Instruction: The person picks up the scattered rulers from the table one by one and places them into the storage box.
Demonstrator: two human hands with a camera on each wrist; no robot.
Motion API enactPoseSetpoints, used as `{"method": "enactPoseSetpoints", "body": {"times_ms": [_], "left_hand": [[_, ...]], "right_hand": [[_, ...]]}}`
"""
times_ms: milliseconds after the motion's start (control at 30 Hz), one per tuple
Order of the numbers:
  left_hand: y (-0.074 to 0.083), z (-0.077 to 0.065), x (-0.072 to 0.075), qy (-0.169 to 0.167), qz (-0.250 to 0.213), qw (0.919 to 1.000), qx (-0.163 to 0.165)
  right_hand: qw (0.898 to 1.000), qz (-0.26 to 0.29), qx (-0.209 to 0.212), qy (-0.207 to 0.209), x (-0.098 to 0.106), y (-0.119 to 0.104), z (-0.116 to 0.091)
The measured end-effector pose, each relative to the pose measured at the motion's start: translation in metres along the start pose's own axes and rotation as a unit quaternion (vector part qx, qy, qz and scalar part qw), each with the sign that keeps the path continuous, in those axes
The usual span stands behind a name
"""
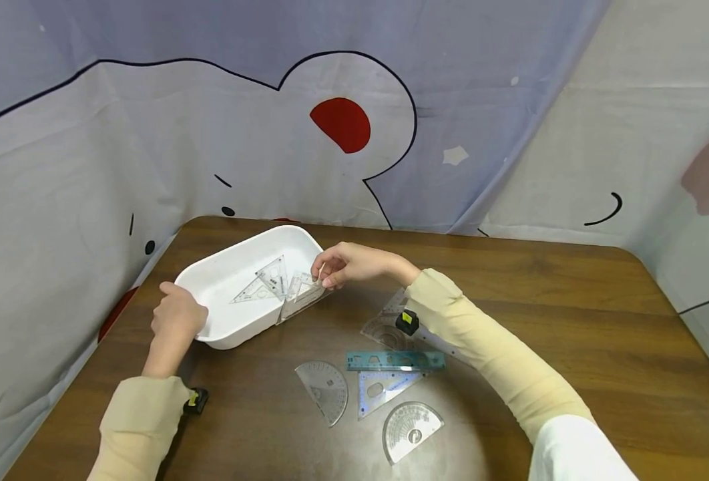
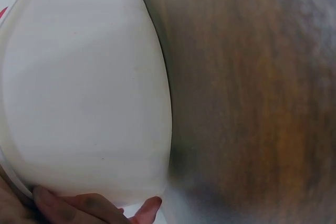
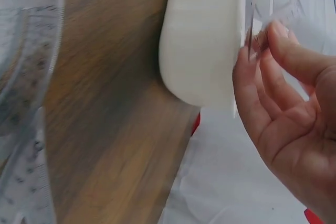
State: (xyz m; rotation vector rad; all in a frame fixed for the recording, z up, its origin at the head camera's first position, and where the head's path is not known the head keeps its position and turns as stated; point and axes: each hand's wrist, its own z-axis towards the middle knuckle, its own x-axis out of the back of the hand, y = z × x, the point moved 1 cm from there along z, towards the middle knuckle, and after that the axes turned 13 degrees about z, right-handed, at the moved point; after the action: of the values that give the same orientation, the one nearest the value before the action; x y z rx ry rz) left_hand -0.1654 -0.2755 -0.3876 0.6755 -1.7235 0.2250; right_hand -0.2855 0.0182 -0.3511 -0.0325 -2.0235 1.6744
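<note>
A white plastic basin (image 1: pixel 228 267) stands at the back left of the table, and my left hand (image 1: pixel 177 314) grips its left end. In the left wrist view, the fingers (image 2: pixel 89 205) lie along the basin's wall. My right hand (image 1: pixel 348 264) pinches a clear set square (image 1: pixel 303 292) between thumb and fingertips at the basin's right front rim. The right wrist view shows this set square (image 3: pixel 262 3) close to the rim, partly hidden by the fingers. Inside the basin lie two clear triangular set squares (image 1: pixel 273 275), overlapping each other.
On the table in front lie a blue-green ruler (image 1: pixel 395 361), a blue-tinted set square (image 1: pixel 384 387), a clear protractor (image 1: pixel 328 394) and another protractor (image 1: pixel 413 427). Clear drawing pieces (image 1: pixel 387 331) lie partly under the right forearm. A patterned cloth (image 1: pixel 258 147) hangs behind the table.
</note>
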Motion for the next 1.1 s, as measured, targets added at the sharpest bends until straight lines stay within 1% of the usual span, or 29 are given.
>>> {"method": "enactPoseSetpoints", "body": {"times_ms": [200,300,600,833,1100], "left_hand": [[0.000,0.001,-0.001,0.003,0.003,1.0000,0.000],[0.000,0.001,-0.001,0.002,0.006,1.0000,-0.001],[0.004,0.000,-0.001,-0.005,0.002,1.0000,0.000],[0.004,0.000,0.000,-0.007,0.001,1.0000,0.003],[0.000,0.002,0.000,-0.008,-0.002,0.9999,0.009]], "right_hand": [[0.997,-0.007,-0.008,0.080,0.002,-0.009,0.011],[0.994,-0.006,-0.016,0.106,0.003,-0.011,0.016],[0.990,-0.015,-0.042,0.131,0.002,-0.012,0.033],[0.986,-0.014,-0.061,0.157,-0.004,-0.013,0.050],[0.973,0.001,-0.093,0.211,-0.015,-0.014,0.066]]}}
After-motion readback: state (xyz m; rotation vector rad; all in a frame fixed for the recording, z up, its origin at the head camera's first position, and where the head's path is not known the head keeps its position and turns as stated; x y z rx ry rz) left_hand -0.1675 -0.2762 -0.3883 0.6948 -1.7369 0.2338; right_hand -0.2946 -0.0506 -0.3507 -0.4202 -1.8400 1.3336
